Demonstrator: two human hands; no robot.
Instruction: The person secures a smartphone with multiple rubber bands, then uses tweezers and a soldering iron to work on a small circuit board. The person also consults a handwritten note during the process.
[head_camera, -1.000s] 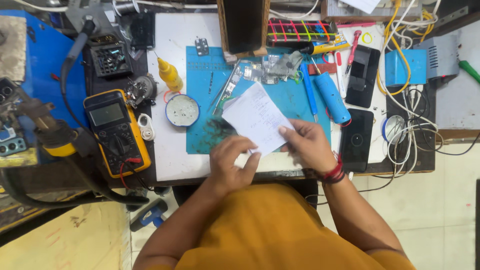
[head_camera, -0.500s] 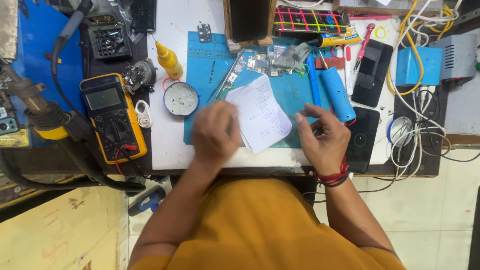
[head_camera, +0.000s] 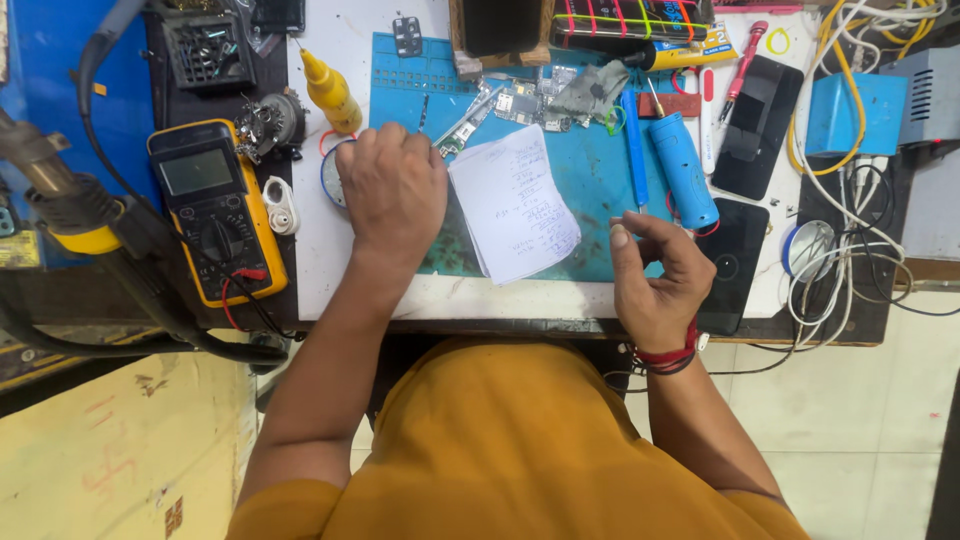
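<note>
Seen from overhead: a cluttered white repair bench (head_camera: 330, 280) over pale floor tiles, blue panel at the 9 o'clock edge. At 9 o'clock, lying flat, a yellow-cased digital multimeter with grey screen and black dial (head_camera: 213, 208), red lead curling off its lower end. At 11 o'clock, a yellow plastic squeeze bottle with pointed nozzle (head_camera: 329, 92), tip aimed toward 11. Just right of it, the left hand (head_camera: 392, 190), palm down and fingers curled loosely on the edge of the teal rubber work mat (head_camera: 600, 215), covering most of a small round tin; grasping anything underneath cannot be told. At centre, a white rectangular slip of handwritten paper (head_camera: 515, 205), flat on the mat, long axis running 11 to 5, released by both hands, just beside the left. At 1 o'clock, a blue cylindrical battery cell (head_camera: 684, 172), smooth, long axis near 12 to 6. At 4 o'clock of the paper, the right hand (head_camera: 655, 280), raised, thumb and fingers pinched together, apparently on nothing visible, red thread band at the wrist. Touching its right side, a glossy black smartphone (head_camera: 735, 262). At 2 o'clock, tangled white and yellow cables (head_camera: 850, 230).
</note>
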